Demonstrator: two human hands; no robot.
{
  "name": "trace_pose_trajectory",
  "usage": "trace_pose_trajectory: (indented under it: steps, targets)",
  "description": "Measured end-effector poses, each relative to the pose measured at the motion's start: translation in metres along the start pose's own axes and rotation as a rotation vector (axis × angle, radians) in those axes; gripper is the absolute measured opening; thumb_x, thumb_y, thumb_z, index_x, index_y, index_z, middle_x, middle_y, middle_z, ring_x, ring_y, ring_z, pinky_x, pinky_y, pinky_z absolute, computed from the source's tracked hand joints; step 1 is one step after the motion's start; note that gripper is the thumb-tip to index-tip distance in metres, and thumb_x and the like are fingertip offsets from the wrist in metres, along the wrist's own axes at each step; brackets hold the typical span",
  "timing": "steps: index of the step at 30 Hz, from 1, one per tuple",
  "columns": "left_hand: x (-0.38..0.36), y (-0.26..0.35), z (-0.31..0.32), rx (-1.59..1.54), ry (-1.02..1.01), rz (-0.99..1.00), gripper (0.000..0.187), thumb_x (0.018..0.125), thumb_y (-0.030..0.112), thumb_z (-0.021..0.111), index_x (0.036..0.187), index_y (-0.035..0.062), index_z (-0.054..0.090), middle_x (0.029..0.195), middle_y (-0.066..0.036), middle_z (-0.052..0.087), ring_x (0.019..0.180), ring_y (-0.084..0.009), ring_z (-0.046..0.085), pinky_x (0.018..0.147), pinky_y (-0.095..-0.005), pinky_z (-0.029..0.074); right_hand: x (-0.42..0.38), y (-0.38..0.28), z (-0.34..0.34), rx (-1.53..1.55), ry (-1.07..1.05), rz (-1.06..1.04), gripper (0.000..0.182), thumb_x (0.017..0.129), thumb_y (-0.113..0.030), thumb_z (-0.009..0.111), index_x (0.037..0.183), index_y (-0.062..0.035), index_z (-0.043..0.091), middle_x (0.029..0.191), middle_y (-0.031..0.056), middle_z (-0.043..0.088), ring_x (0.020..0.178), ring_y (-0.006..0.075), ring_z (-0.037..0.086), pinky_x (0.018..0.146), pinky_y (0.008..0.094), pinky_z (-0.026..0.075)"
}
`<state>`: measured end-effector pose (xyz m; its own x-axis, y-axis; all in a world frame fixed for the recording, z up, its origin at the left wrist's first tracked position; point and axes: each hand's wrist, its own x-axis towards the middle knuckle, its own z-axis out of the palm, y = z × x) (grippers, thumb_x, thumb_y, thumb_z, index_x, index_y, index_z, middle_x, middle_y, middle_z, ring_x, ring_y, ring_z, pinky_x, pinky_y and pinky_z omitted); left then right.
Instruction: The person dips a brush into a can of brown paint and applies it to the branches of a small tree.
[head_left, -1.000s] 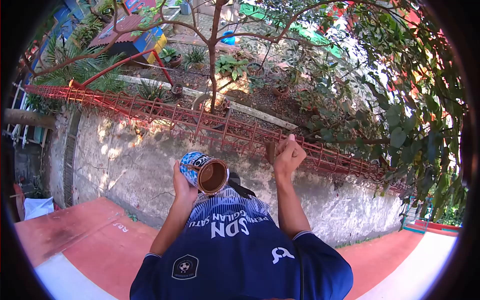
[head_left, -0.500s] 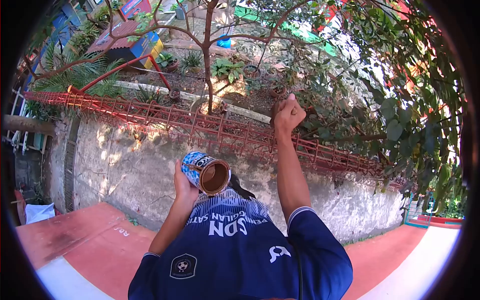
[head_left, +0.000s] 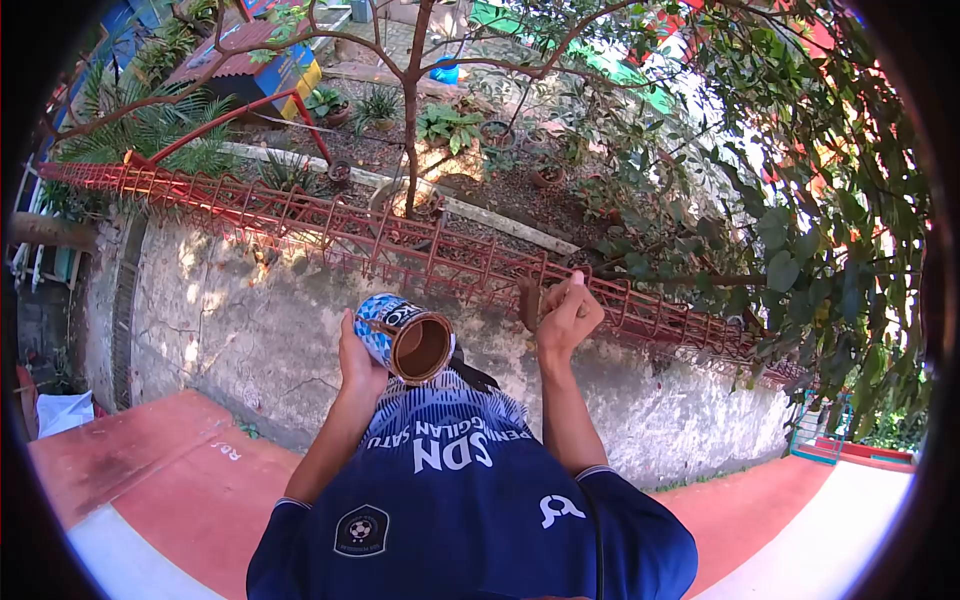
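A paint can (head_left: 405,340) with a blue and white label tilts with its mouth toward me, brown paint coating its rim and inside. My left hand (head_left: 360,362) is wrapped around its side. To the right, my right hand (head_left: 570,318) is closed on a paintbrush (head_left: 531,303), whose brown bristle end shows left of the fingers while the fist hides most of the rest. The brush overlaps the reddish-brown metal bar fence (head_left: 400,243) in this view, close to its lower bars.
Below the fence runs a weathered concrete wall (head_left: 240,330). Behind it are a thin tree trunk (head_left: 411,150), potted plants and a blue-yellow structure (head_left: 285,75). Leafy branches (head_left: 800,240) hang at the right. The floor (head_left: 200,470) is painted red and white.
My right hand has come down and nearer from above the fence, to its lower bars, still gripping the brush. The can has shifted slightly left in view with my left hand.
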<state>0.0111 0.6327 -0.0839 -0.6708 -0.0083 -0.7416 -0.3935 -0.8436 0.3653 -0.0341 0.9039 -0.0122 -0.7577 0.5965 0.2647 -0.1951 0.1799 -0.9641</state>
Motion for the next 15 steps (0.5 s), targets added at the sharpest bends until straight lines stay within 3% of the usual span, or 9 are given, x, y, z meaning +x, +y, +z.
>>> trace_pose_trajectory:
  steps: [5, 10, 13, 14, 15]
  targets:
    - [-0.003, 0.003, 0.01, -0.004, -0.015, 0.016, 0.056, 0.106, 0.051, 0.036, 0.127, 0.0039, 0.057, 0.121, -0.015, 0.067, 0.111, -0.0303, 0.067, 0.101, -0.0473, 0.052, 0.056, 0.001, 0.033, 0.012, 0.062, 0.096, 0.055, 0.106, -0.024, 0.051, 0.055, -0.0059, 0.038, 0.051, -0.0009, 0.04, 0.046, 0.0076, 0.033, 0.044, 0.0277, 0.025]
    - [-0.004, 0.001, 0.006, -0.048, -0.073, 0.032, 0.055, 0.107, 0.05, 0.036, 0.128, 0.003, 0.057, 0.121, -0.015, 0.068, 0.11, -0.0299, 0.067, 0.101, -0.0465, 0.052, 0.106, 0.034, 0.057, 0.167, 0.03, -0.186, 0.053, 0.106, -0.022, 0.052, 0.057, -0.0053, 0.039, 0.052, -0.0002, 0.04, 0.046, 0.0085, 0.034, 0.044, 0.0281, 0.024]
    - [-0.005, -0.001, -0.001, -0.027, -0.043, 0.045, 0.056, 0.106, 0.05, 0.036, 0.127, 0.0026, 0.057, 0.121, -0.015, 0.068, 0.11, -0.0298, 0.067, 0.1, -0.0464, 0.052, 0.119, 0.037, 0.058, 0.214, 0.036, -0.218, 0.054, 0.106, -0.022, 0.052, 0.057, -0.0056, 0.037, 0.052, 0.0003, 0.039, 0.046, 0.0092, 0.033, 0.044, 0.0287, 0.024]
    - [-0.006, 0.0, 0.0, -0.028, -0.044, 0.045, 0.056, 0.106, 0.05, 0.036, 0.127, 0.0026, 0.057, 0.121, -0.015, 0.068, 0.11, -0.0298, 0.067, 0.1, -0.0464, 0.052, 0.115, 0.034, 0.056, 0.418, 0.021, -0.061, 0.054, 0.106, -0.022, 0.051, 0.057, -0.0053, 0.036, 0.052, 0.0002, 0.039, 0.046, 0.0094, 0.032, 0.044, 0.029, 0.023]
    - [-0.01, 0.0, 0.001, -0.029, -0.029, 0.047, 0.056, 0.106, 0.05, 0.036, 0.127, 0.0026, 0.057, 0.121, -0.015, 0.067, 0.11, -0.0298, 0.067, 0.1, -0.0465, 0.052, 0.106, 0.036, 0.053, 0.418, 0.02, -0.061, 0.054, 0.106, -0.022, 0.051, 0.057, -0.0053, 0.036, 0.052, 0.0002, 0.039, 0.046, 0.0094, 0.032, 0.044, 0.029, 0.023]
